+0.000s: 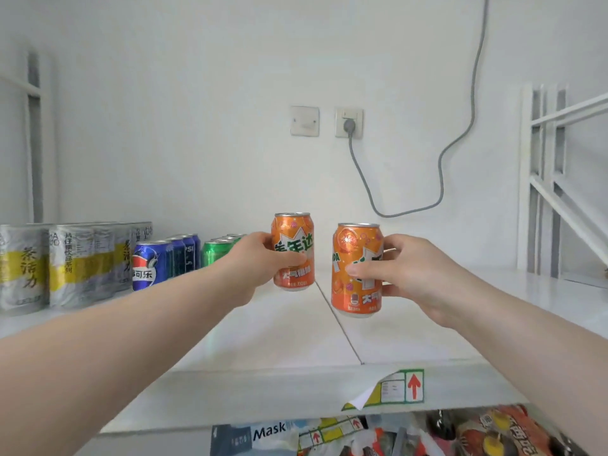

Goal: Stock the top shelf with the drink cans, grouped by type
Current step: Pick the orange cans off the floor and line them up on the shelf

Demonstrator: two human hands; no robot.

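Note:
My left hand (260, 263) grips an orange soda can (293, 230) upright over the white top shelf (263, 327), near the green cans. My right hand (411, 274) grips a second orange soda can (357, 271), nearer to me and to the right of the first. Whether either can touches the shelf is unclear. On the shelf's left stand silver and yellow tea cans (70, 261), then a row of blue cola cans (149, 261), then green cans (215, 251) partly hidden behind my left hand.
Behind the shelf is a white wall with a switch, a socket (348, 122) and a grey cable (441, 172). White shelf frames (559, 179) stand at the right. A peeling sticker (391, 388) hangs on the front edge; packets and a mask box (260, 437) lie below.

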